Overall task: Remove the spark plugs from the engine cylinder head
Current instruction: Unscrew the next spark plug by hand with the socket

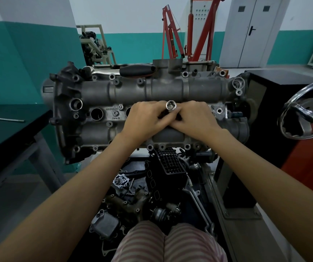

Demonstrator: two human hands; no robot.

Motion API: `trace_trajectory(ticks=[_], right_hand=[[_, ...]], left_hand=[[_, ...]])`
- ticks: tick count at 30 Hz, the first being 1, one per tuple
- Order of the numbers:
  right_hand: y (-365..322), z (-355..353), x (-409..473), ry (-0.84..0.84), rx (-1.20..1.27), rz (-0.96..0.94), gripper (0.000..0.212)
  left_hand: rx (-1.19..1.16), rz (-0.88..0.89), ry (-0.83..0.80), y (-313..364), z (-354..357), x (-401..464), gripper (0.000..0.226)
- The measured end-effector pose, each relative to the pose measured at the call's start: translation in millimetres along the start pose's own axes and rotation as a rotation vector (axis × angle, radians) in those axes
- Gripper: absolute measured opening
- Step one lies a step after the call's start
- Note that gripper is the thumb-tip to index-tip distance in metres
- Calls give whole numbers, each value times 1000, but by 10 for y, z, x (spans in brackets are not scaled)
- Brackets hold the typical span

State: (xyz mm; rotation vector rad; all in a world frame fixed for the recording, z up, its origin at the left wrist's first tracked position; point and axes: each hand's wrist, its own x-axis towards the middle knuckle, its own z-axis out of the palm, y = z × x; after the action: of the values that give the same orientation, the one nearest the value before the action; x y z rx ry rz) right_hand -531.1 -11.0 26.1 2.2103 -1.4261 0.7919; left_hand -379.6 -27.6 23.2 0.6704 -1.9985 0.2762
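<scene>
The grey engine cylinder head [129,91] lies across the stand in front of me, with open round spark plug wells [96,114] along its middle. A shiny spark plug socket [171,105] stands upright over a well near the centre, its open end facing me. My left hand [146,120] and my right hand [193,120] meet around the socket, fingers curled on its shaft from both sides. The well beneath and any plug in it are hidden by my fingers.
A black-handled tool [137,70] rests on the head's far edge. A chrome handwheel [306,112] juts out at right. Loose engine parts [151,186] fill the tray below. A dark table [4,129] with a thin rod [2,119] stands at left.
</scene>
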Motion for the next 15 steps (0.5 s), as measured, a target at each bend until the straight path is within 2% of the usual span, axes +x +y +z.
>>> trace_trajectory(ticks=[8, 12, 15], right_hand=[[-9, -3, 1, -4, 13, -50, 35], [-11, 2, 0, 8, 5, -14, 43], [-6, -13, 1, 11, 29, -3, 29]], left_hand=[[1, 2, -15, 48, -6, -1, 25], [34, -8, -13, 11, 12, -5, 37], [29, -3, -19, 4, 6, -8, 42]])
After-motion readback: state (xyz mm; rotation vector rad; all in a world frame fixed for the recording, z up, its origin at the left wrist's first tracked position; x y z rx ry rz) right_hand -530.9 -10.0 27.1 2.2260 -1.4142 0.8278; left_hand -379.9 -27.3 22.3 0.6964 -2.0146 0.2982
